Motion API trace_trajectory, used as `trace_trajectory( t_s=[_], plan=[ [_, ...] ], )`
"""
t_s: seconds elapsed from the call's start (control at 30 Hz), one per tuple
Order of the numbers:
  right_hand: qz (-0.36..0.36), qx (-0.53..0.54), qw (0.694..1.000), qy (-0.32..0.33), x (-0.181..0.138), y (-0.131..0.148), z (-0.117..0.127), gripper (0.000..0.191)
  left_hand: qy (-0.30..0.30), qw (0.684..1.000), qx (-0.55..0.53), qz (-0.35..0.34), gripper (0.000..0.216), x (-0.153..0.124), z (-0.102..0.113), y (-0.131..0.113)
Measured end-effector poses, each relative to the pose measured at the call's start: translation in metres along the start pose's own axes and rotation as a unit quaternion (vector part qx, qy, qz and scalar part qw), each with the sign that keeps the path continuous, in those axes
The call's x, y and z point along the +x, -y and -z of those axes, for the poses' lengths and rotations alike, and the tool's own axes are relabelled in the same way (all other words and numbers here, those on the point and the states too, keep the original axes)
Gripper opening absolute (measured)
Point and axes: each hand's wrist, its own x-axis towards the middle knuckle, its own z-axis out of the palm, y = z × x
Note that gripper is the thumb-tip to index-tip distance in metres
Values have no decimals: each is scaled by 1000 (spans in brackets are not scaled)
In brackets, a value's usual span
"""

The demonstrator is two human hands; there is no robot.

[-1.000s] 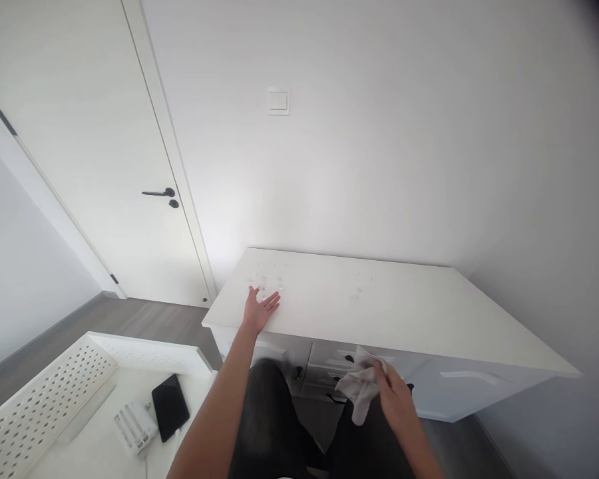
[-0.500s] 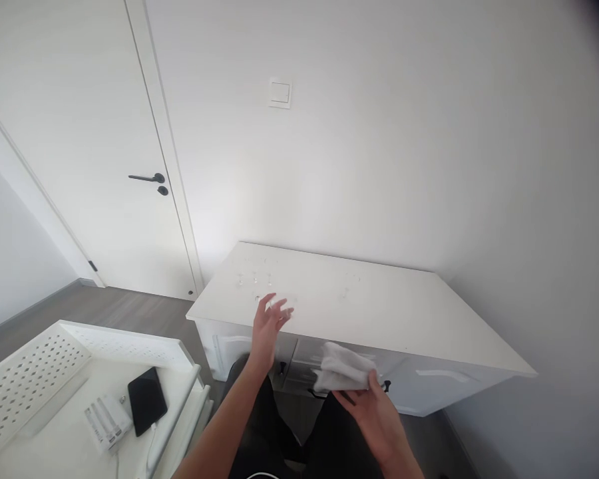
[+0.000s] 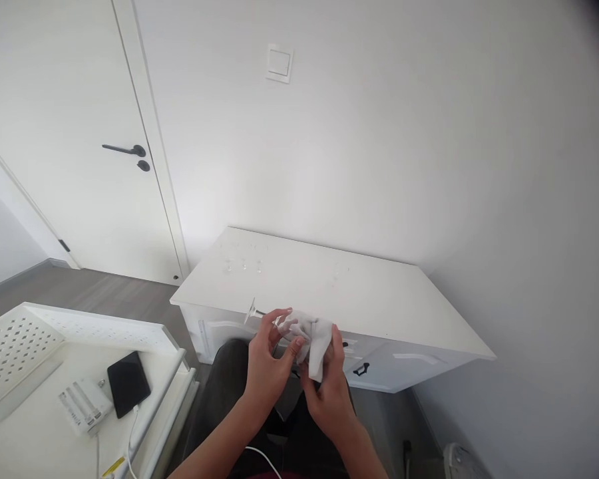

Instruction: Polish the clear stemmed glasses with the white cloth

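Observation:
My left hand (image 3: 273, 352) is closed around a clear stemmed glass (image 3: 252, 311), tipped on its side so that its foot points left. The bowl lies between my two hands, partly covered by a white cloth (image 3: 320, 342). My right hand (image 3: 328, 386) grips this cloth and presses it to the rim end of the glass. Both hands are above my lap, just in front of the white cabinet (image 3: 379, 299). Several other clear glasses (image 3: 244, 263) stand on the left part of its top, faint against the white. Another faint glass (image 3: 336, 271) is near the middle.
At lower left, a white trolley (image 3: 172, 372) with perforated sides carries a dark tablet (image 3: 128, 384) on a cable and a white box (image 3: 84, 402). A door (image 3: 74, 133) with a black handle is behind it. A pale appliance (image 3: 462, 462) sits on the floor at lower right.
My left hand, earlier reaching over the cabinet top, has come back toward me with a stemmed glass. My right hand has brought the cloth left onto the glass. The view has shifted slightly.

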Motion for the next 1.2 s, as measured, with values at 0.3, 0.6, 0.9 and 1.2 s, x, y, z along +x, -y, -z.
trace_trajectory(
  t_s=[0.3,0.6,0.9,1.2],
  plan=[
    [-131,230,960,88,9,54,23,96,189,981,-35,6,50,0,10,-8],
    [-22,39,989,140,15,43,28,67,111,992,-38,53,43,1,8,0],
    [-74,101,990,-68,15,18,17,65,152,984,81,48,46,-3,11,-11],
    [-270,426,864,-12,27,47,28,65,56,958,215,-183,46,7,46,-22]
  ],
)
